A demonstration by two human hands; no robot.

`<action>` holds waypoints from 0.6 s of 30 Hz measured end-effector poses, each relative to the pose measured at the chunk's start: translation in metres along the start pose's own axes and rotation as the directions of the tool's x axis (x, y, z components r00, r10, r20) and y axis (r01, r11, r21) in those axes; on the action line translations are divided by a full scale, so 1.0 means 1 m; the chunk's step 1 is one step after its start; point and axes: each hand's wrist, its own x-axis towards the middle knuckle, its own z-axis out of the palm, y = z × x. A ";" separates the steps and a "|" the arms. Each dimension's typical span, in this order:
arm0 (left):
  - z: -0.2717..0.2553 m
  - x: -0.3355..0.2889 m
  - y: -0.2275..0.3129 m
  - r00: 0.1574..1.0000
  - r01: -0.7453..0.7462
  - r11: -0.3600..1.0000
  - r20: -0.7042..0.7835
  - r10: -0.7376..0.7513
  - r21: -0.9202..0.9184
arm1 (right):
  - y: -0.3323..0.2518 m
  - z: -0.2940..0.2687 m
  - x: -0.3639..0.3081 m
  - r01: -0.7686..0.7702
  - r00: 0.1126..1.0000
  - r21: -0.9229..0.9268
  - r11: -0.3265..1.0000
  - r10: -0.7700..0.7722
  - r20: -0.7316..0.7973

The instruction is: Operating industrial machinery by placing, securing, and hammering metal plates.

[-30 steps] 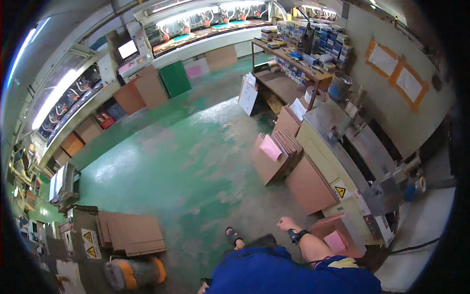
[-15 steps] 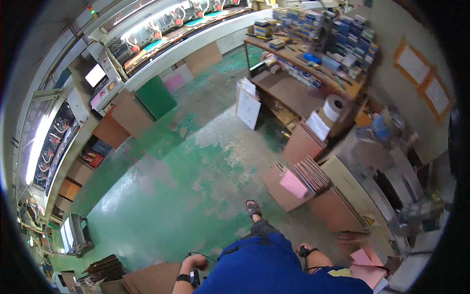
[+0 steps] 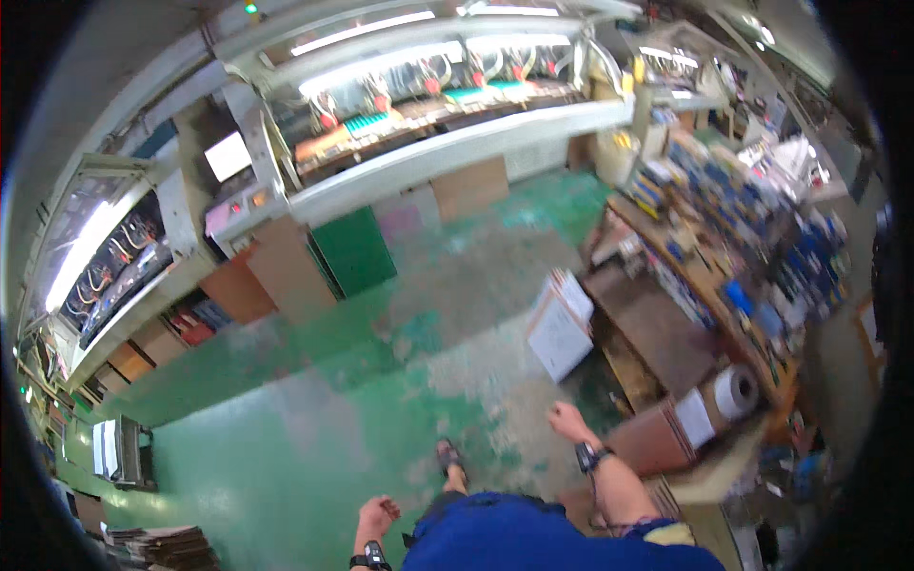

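Note:
My left hand hangs low in front of my blue shirt, over the green floor. Its fingers are loosely bent and a little apart, with nothing in them. My right hand is raised forward to the right, fingers curled in, and no object shows in it. Each wrist wears a dark band with a small device. Nearest to the right hand are a white board standing on the floor and a stack of brown boards. Neither hand touches them.
A cluttered workbench stands at the right, heaped with small boxes, with a white roll near it. Lit machines line the far side, with a green panel leaning below. A trolley and stacked boards are at the left.
I have moved forward, and the view has swung right, bringing the workbench nearer. My right hand has come into view and swung forward. My left hand stays low and holds nothing visible.

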 end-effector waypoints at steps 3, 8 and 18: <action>0.034 0.127 0.057 0.932 -0.168 0.613 -0.077 0.353 0.772 | 0.089 0.059 0.043 0.059 0.957 -0.403 0.913 0.064 0.285; 0.329 0.164 0.199 0.943 -0.330 0.409 0.311 0.116 0.851 | 0.197 0.119 0.010 -0.219 0.802 -0.231 0.948 0.309 0.512; 0.537 0.421 0.277 0.836 -0.520 -0.385 0.546 -0.049 0.762 | 0.116 0.048 0.261 -0.505 0.758 -0.072 0.860 0.482 0.440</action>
